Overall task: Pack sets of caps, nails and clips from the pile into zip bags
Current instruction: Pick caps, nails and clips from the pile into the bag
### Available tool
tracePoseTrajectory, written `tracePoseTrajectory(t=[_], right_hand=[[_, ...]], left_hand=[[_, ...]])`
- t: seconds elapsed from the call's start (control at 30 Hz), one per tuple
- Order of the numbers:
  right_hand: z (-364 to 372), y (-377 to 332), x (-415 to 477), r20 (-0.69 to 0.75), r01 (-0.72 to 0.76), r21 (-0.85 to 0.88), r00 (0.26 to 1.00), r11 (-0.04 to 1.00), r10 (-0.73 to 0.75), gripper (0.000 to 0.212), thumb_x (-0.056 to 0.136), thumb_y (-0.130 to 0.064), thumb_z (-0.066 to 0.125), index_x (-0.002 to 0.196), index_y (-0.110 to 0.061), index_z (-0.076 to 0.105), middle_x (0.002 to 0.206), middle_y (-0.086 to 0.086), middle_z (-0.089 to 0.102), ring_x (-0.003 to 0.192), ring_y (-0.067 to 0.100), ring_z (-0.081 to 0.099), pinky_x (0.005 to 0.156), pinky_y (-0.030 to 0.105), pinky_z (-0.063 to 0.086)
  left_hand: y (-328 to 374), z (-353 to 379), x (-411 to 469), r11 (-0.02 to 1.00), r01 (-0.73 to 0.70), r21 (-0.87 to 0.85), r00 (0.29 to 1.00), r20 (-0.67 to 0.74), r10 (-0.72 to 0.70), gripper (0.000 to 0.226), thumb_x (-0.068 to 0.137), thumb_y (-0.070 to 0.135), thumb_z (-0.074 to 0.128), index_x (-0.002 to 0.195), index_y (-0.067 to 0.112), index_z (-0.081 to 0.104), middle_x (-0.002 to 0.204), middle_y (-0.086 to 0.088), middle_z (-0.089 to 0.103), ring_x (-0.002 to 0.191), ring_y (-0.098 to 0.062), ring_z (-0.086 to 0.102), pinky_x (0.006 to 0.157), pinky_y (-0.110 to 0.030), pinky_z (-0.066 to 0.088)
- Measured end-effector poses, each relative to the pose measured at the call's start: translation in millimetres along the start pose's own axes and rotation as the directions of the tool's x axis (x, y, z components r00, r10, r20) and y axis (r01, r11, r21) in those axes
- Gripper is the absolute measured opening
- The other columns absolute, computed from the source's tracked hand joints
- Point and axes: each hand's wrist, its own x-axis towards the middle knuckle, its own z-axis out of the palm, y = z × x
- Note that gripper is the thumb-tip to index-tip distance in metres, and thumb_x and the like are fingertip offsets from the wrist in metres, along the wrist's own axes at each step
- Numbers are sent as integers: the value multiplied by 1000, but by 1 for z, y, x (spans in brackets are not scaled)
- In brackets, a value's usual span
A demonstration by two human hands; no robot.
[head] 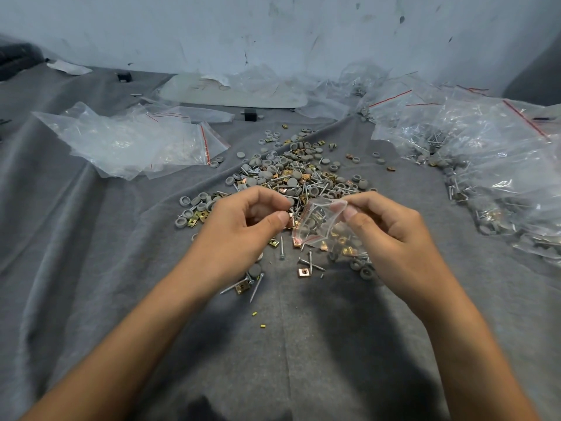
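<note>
A pile (291,171) of grey round caps, metal nails and brass and copper square clips lies on grey cloth in the middle. My right hand (385,229) pinches the rim of a small clear zip bag (321,226) that holds caps, nails and clips. Its mouth faces left. My left hand (243,229) pinches a copper clip (290,219) between thumb and fingers right at the bag's mouth. Loose nails (309,261) and a copper clip (303,272) lie just below the hands.
Empty zip bags (127,141) lie at the left. A heap of filled bags (491,165) covers the right side. A white board (233,92) and crumpled plastic sit at the back by the wall. The grey cloth (91,253) is creased.
</note>
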Motion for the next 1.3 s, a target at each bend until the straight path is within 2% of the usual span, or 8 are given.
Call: tracePoseTrajectory(t=[0.4, 0.47, 0.53, 0.63, 0.73, 0.87, 1.13, 1.3], right_hand=[[0, 4, 1, 0, 4, 8, 1000, 1000, -4, 15, 102, -27, 60, 101, -28, 75, 95, 0, 75, 94, 27, 70, 87, 59, 54], [0, 3, 1, -7, 5, 11, 1000, 1000, -5, 17, 98, -34, 59, 101, -28, 75, 94, 2, 75, 93, 29, 70, 86, 58, 54], [0, 2, 1, -16, 10, 13, 1000, 1000, -9, 20, 96, -36, 58, 101, -27, 75, 93, 1, 75, 93, 28, 70, 86, 55, 54], [-1, 2, 0, -15, 5, 24, 1000, 1000, -5, 20, 96, -37, 58, 102, -27, 75, 92, 2, 74, 93, 31, 69, 86, 58, 54], [-2, 3, 1, -23, 11, 19, 1000, 1000, -11, 21, 96, -38, 58, 102, -26, 75, 92, 5, 74, 93, 32, 68, 86, 59, 53], [-2, 2, 1, -31, 26, 10, 999, 1000, -26, 21, 96, -36, 58, 101, -24, 75, 91, 4, 73, 91, 31, 66, 84, 55, 53], [-1, 3, 1, -22, 28, 8, 999, 1000, -28, 20, 95, -39, 58, 101, -28, 73, 90, 7, 72, 90, 34, 64, 81, 53, 51], [-2, 4, 1, -10, 27, -4, 1000, 1000, -27, 19, 96, -40, 57, 101, -31, 74, 90, 0, 73, 90, 28, 65, 81, 49, 52]], left_hand=[[-7, 10, 2, 998, -64, 4, 997, 40, 63, 14, 91, 12, 73, 94, 25, 70, 82, 4, 75, 73, -7, 67, 66, -19, 50], [-10, 8, 2, 994, -60, 91, 998, 7, 60, 11, 92, 16, 72, 92, 27, 69, 79, 4, 73, 73, -15, 66, 67, -31, 53], [-14, 7, 2, 963, -52, 263, 998, -16, 59, 7, 92, 24, 71, 89, 29, 68, 74, 11, 67, 67, -10, 61, 66, -33, 49], [-15, 10, -3, 776, -116, 619, 992, 32, 122, 6, 92, 34, 67, 87, 32, 64, 74, 17, 61, 73, -4, 55, 72, -30, 47], [-15, 15, -7, 650, -212, 729, 975, 203, 90, 14, 94, 47, 60, 93, 33, 63, 87, 16, 59, 88, -11, 54, 87, -38, 45], [-16, 17, -7, 584, -276, 763, 949, 312, 42, 26, 92, 59, 56, 97, 34, 61, 90, 17, 53, 92, -10, 49, 88, -36, 39], [-16, 17, -10, 609, -331, 720, 931, 353, 89, 21, 92, 53, 61, 105, 38, 68, 90, 24, 48, 92, -2, 43, 85, -27, 27], [-11, 8, -5, 653, -307, 692, 943, 312, 112, 11, 89, 41, 67, 94, 32, 72, 87, 18, 60, 89, -6, 56, 89, -35, 45]])
